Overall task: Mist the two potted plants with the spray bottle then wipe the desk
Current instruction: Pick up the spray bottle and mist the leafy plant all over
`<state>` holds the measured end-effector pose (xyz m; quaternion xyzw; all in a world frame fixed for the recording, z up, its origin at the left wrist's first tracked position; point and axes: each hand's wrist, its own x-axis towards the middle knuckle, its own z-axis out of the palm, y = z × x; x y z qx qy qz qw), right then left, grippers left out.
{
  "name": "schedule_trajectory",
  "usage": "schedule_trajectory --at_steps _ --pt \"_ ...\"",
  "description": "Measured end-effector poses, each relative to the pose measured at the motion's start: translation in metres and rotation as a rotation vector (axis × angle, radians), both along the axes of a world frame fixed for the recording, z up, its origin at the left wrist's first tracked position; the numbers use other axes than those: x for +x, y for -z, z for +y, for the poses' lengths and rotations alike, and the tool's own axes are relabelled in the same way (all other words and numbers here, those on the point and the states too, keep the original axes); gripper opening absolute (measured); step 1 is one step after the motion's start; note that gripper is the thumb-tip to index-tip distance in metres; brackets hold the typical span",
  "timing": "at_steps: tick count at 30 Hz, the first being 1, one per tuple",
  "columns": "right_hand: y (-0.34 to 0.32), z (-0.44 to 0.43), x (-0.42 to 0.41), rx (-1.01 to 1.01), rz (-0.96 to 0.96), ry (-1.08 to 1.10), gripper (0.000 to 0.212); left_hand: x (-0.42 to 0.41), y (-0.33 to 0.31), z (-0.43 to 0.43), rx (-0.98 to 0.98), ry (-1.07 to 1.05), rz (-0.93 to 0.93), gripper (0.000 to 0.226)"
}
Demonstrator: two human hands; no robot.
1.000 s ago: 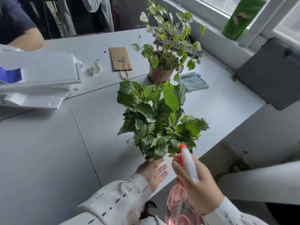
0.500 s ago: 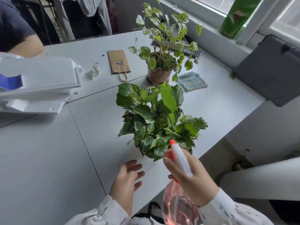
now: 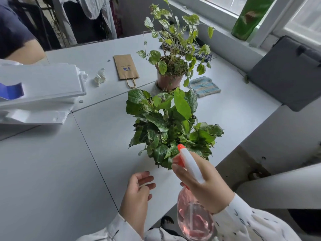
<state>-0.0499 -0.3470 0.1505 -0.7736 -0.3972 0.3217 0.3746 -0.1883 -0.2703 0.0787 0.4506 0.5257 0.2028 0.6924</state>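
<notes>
Gripping the spray bottle (image 3: 193, 223) round its neck, the right hand (image 3: 206, 186) has its fingers curled across the orange trigger, and whether that trigger is squeezed I cannot tell. Pink, see-through body hanging below the fist, low in the frame, past the near edge of the desk (image 3: 52, 171). White nozzle with its orange tip pointing up and forward, right at the near plant (image 3: 166, 126). Tip sits just in front of the lowest leaves, maybe brushing them, hard to call from this angle. Leaves there are broad, dark green, flecked with pale spots and glossy; the pot is hidden under the foliage.

Over to the left hand (image 3: 137, 190): loose, fingers spread and gently bent, holding nothing, just beside the bottle and short of the leaves, over the desk. Touching the top or hovering, I cannot say.

Behind the near plant stands the far plant (image 3: 173, 49), thin stems and small pale-edged leaves rising from a brown pot (image 3: 169, 80). Just right of that pot lies a folded striped cloth (image 3: 204, 86), flat on the desk. Left of the pot, a paper bag (image 3: 126, 67) lies flat, a crumpled tissue (image 3: 99, 77) beside it. White foam slabs (image 3: 38, 87) are stacked at the left edge, a keyboard (image 3: 202, 54) sits behind the far plant, and a green bottle (image 3: 248, 16) stands on the windowsill.
</notes>
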Motion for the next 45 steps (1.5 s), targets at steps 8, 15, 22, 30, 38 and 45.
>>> schedule_trajectory --at_steps 8,15,22,30,38,45 --pt "-0.003 0.027 -0.01 -0.049 0.151 0.119 0.026 -0.005 -0.005 0.003 0.015 0.01 0.0 0.041" --pt "-0.003 0.027 -0.019 -0.059 0.226 0.06 0.022 -0.016 -0.005 0.009 -0.034 -0.002 -0.004 0.042" --pt "0.022 0.022 -0.032 -0.006 0.024 0.078 0.016 -0.02 -0.008 0.009 -0.02 -0.019 -0.011 0.041" --pt "0.028 0.001 -0.032 0.079 -0.008 0.03 0.011 -0.022 -0.009 0.004 -0.013 -0.006 -0.004 0.04" --pt "0.039 -0.017 -0.031 0.049 -0.215 -0.072 0.007 -0.019 -0.011 -0.001 0.012 -0.006 -0.022 0.042" --pt "0.059 -0.022 -0.023 0.041 -0.154 0.038 0.017 -0.017 -0.009 -0.007 0.019 -0.001 -0.026 0.042"
